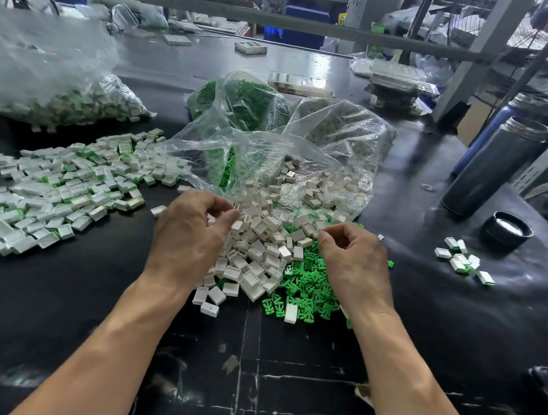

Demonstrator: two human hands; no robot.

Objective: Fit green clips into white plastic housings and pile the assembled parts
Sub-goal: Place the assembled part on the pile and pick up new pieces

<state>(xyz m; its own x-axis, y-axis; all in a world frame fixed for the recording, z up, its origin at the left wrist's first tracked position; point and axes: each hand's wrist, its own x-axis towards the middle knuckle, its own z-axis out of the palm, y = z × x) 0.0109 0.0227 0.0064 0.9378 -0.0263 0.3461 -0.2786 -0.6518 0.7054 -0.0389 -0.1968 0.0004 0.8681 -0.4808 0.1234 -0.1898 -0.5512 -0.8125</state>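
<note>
1. Hands are over a heap of small parts on the black table [70,307].
2. The left hand [190,234] has its fingers curled, and the thumb and first finger pinch a small white housing [236,207] at the far edge of the heap.
3. The right hand [354,256] also has curled fingers that come together at the tips. I cannot tell if they hold anything.
4. The white housings [257,254] lie in a heap between the two hands, spilling out of a clear bag [269,150].
5. The green clips [306,285] lie in a loose heap just right of the housings, partly under the right hand.
6. A big pile of finished parts [64,190], white with green showing, lies on the left of the table.
7. A few more finished pieces [463,260] sit well apart on the right.
8. Far left there is a full bag of finished parts [66,91].
9. A bag of green clips [240,104] sits in the far middle.
10. A grey bottle [493,168] stands on the right, with a black lid [506,230] near it.
</note>
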